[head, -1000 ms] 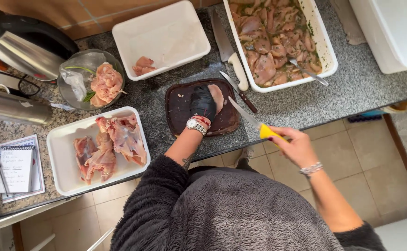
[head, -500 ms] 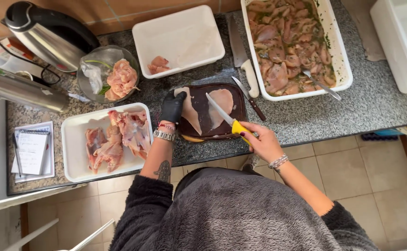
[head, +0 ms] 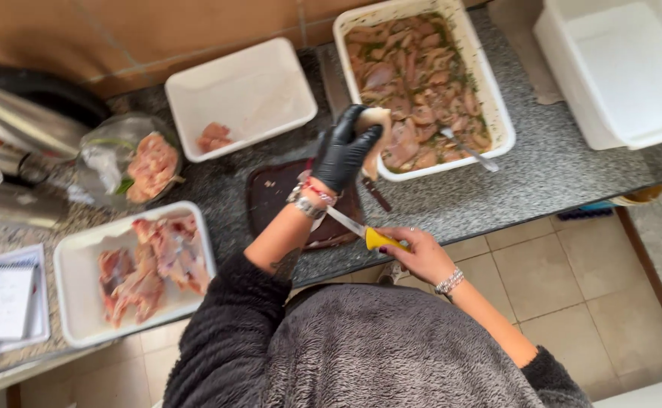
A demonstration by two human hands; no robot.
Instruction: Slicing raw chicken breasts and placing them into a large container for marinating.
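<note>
Left hand point(head: 344, 153), black glove, centre of frame, closed around a pale raw chicken fillet point(head: 374, 130) and holding it up at the near rim of the big white tub point(head: 502, 121) of herbed chicken pieces, upper middle. Fillet hangs from the gloved fingers, partly blurred. Watch and bracelets on that wrist. Right hand point(head: 415, 251), bare, lower centre, gripping the yellow handle of a knife point(head: 362, 233); blade points up-left and passes under the left wrist, over the dark cutting board point(head: 270, 198). The board lies on the speckled surface point(head: 557, 162), just left of centre. A spoon point(head: 467, 150) lies in the tub at its lower right. White tray point(head: 259, 83) upper centre-left with a small meat scrap in its lower left. Glass bowl point(head: 112, 147) with chicken bits at left. White tray with chicken carcasses point(head: 70, 302) lower left, notebook point(head: 6, 298) beside it at frame edge. Empty-looking white bin point(head: 625, 68) upper right. Metal kettle point(head: 21, 113) upper left, motion-blurred.
</note>
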